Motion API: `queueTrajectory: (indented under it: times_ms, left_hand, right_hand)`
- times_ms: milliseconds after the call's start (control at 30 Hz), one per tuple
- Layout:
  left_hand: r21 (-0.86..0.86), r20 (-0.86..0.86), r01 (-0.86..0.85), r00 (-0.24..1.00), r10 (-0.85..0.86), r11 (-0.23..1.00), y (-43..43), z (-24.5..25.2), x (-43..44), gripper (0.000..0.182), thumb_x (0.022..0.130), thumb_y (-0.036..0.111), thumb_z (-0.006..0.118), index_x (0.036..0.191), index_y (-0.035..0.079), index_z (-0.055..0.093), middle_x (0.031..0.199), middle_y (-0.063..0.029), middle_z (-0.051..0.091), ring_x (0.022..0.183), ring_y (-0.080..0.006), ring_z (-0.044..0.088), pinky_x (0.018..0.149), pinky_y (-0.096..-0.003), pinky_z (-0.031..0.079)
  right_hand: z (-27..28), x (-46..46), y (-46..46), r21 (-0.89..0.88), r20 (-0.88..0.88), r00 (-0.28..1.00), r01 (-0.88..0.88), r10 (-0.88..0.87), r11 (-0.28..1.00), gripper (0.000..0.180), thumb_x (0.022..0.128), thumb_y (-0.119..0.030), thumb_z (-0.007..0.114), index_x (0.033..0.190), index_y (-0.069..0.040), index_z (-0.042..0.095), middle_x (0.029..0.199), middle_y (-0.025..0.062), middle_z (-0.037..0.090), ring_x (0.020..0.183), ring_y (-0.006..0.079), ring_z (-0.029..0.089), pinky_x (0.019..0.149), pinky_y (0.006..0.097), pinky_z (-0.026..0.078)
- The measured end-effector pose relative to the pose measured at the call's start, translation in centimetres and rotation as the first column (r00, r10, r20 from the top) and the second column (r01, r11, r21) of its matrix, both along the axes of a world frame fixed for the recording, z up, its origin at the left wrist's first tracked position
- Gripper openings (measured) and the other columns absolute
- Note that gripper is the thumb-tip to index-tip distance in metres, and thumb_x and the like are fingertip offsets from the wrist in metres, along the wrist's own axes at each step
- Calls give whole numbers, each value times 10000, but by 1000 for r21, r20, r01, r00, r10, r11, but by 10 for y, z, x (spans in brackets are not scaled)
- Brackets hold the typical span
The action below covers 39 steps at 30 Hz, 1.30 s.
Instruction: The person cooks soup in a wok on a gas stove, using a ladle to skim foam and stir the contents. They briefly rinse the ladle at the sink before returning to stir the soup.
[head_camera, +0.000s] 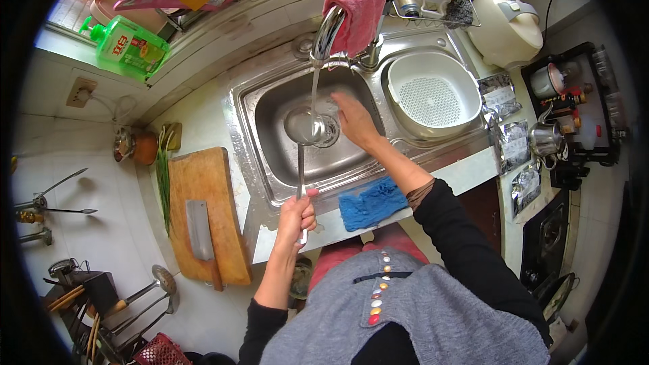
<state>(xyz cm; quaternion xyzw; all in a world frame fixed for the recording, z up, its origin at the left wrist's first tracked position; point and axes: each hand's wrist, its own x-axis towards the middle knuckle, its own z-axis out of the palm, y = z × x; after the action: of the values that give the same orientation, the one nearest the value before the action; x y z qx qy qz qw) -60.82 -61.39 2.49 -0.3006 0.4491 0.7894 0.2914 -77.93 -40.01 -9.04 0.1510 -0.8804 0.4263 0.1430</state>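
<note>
My left hand (pixel 296 217) is closed round the handle of a metal ladle (pixel 300 126). The ladle's round bowl lies over the drain of the left sink basin (pixel 276 162), under water running from the chrome faucet (pixel 320 43). My right hand (pixel 355 120) is over the same basin, to the right of the ladle and apart from it, its fingers slightly blurred and holding nothing visible. A pink towel (pixel 360 5) is draped over the faucet. A blue cloth (pixel 372 205) lies on the counter's front edge, below the basin.
On the left, a wooden cutting board (pixel 223 203) bears a cleaver (pixel 199 228), with green onions (pixel 163 177) alongside. A white colander basket (pixel 431 91) sits in the right basin. Green dish soap (pixel 131 48) stands on the sill. Silver packets (pixel 513 144) lie at right, near a metal kettle (pixel 546 139).
</note>
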Motion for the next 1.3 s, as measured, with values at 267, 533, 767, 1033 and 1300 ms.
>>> queueTrajectory:
  times_ms: [267,533,767,1033,1300]
  left_hand:
    - [-151,0,66,998,-67,986,-9,3,3,221,993,150,457,1151,19,540,580,67,323,423,-32,253,401,-217,214]
    - [-413,-53,103,989,-137,905,-19,3,18,242,987,207,451,1122,31,547,582,64,344,439,-32,280,395,-215,207]
    - [-622,-79,139,968,-237,771,-13,-4,36,417,946,222,453,1243,-69,485,763,-81,507,644,-170,472,584,-303,387]
    - [-893,-294,-53,821,-490,446,32,-12,31,806,881,212,601,1460,-101,137,1225,-320,561,1145,-448,554,939,-449,442]
    - [-642,-520,63,696,-495,764,43,2,76,773,880,26,582,1490,-46,113,736,-47,594,632,-106,531,653,-238,461]
  right_hand:
    - [43,-38,9,-155,132,982,153,-133,976,484,869,-66,583,1330,17,466,1205,182,638,1011,309,658,880,339,499]
    - [61,-39,24,-209,291,941,238,-172,949,447,887,-89,568,1320,7,509,1202,151,654,1114,249,631,924,322,482]
    - [51,58,-20,-226,458,889,143,-24,964,320,919,-159,557,1199,-8,591,1039,140,692,925,217,660,813,333,503]
    - [68,153,-89,-416,741,568,-31,359,909,341,937,-285,549,995,42,628,844,136,665,750,185,612,683,336,510]
    - [72,143,-9,165,569,822,-80,-29,983,204,936,-210,524,906,-18,589,762,176,651,684,332,655,568,432,514]
